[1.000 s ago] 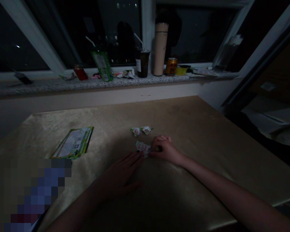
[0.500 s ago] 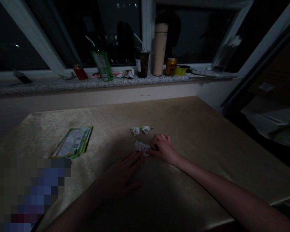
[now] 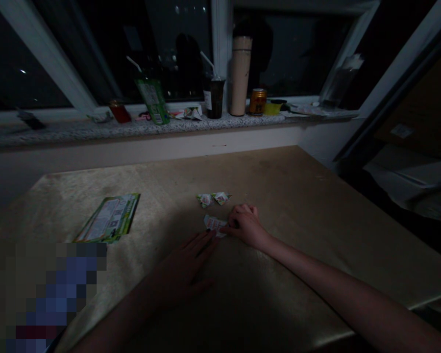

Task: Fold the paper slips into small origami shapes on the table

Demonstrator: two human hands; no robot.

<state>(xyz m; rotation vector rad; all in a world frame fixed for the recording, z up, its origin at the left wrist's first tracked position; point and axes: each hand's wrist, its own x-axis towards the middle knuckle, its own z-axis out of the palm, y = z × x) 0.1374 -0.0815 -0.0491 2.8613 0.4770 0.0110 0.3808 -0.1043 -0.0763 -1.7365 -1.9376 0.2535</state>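
On the table in front of me lies a small piece of folded printed paper [image 3: 212, 223], whitish with reddish print. My left hand [image 3: 185, 260] rests flat and open, its fingertips touching the paper's near edge. My right hand [image 3: 248, 223] is closed at the paper's right end, with the thumb against it and the other fingers curled; the exact grip is partly hidden. Just beyond the paper sit two small folded paper pieces, a left one [image 3: 205, 200] and a right one [image 3: 221, 197], side by side, with green and white print.
A fanned stack of green printed leaflets [image 3: 112, 218] lies on the left of the table [image 3: 279, 176]. Behind, the windowsill [image 3: 191, 125] carries a green carton [image 3: 152, 100], a dark cup with a straw [image 3: 215, 100], a tall flask [image 3: 240, 76] and a gold can [image 3: 257, 102]. A blurred patch covers the lower left.
The view has shifted very slightly. Both hands keep nearly the same place at the folded paper, and the two folded pieces beyond have not moved.
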